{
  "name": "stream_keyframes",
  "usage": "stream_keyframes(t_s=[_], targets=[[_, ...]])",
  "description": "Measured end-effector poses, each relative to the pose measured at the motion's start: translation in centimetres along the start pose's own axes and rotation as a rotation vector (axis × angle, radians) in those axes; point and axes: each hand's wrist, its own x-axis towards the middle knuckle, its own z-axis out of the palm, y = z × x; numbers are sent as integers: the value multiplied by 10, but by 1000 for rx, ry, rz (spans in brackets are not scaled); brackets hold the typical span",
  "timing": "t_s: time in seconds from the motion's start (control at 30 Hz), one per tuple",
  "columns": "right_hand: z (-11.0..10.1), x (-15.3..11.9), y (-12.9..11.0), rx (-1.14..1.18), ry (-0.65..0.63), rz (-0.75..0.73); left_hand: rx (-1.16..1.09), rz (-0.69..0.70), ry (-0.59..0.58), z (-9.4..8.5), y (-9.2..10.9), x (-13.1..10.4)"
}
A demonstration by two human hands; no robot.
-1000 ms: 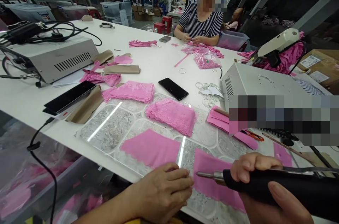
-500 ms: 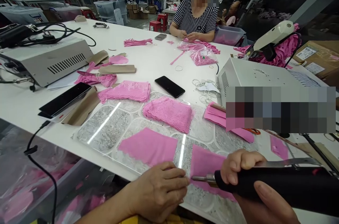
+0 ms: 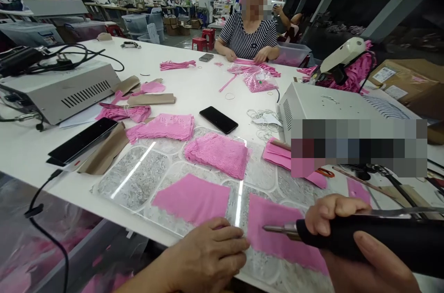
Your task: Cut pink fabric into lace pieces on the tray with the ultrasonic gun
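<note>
My right hand (image 3: 350, 233) grips a black ultrasonic welding gun (image 3: 385, 240) with a lever along its top. Its thin metal tip points left over a pink fabric piece (image 3: 274, 223) lying on the marbled mat (image 3: 135, 177); whether the tip touches is unclear. At that piece's left edge is my left hand (image 3: 215, 249), palm down, fingers bent and close together. Its thumb and whatever the fingers may hold are hidden. A second pink fabric piece (image 3: 196, 198) with a scalloped edge lies flat just beyond the left hand. Behind it sits a stack of pink lace pieces (image 3: 218, 154).
Another lace stack (image 3: 166, 126) and a black phone (image 3: 218, 119) lie farther back. Grey control boxes stand left (image 3: 69, 89) and right (image 3: 319, 103). Orange-handled scissors (image 3: 325, 172) are at right. Across the table, a person in a striped shirt (image 3: 248, 36) handles pink strips.
The welding gun and my right hand have moved right, so the tip has shifted from the fabric's left edge over its surface. My left hand stays near that edge. The view has tilted slightly up.
</note>
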Motion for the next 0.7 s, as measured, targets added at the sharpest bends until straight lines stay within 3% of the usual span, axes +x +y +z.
stream_keyframes(t_s=[0.13, 0.3, 0.43, 0.7], targets=[[-23, 4, -13, -86, 169, -100, 58, 21, 81, -2, 1, 6], [-54, -8, -31, -167, 356, -215, 134, 118, 207, 14, -8, 10], [-66, -22, -39, -192, 424, -236, 136, 144, 165, 21, -11, 15], [-75, -32, -34, -177, 464, -205, 154, 158, 138, 17, -9, 22]])
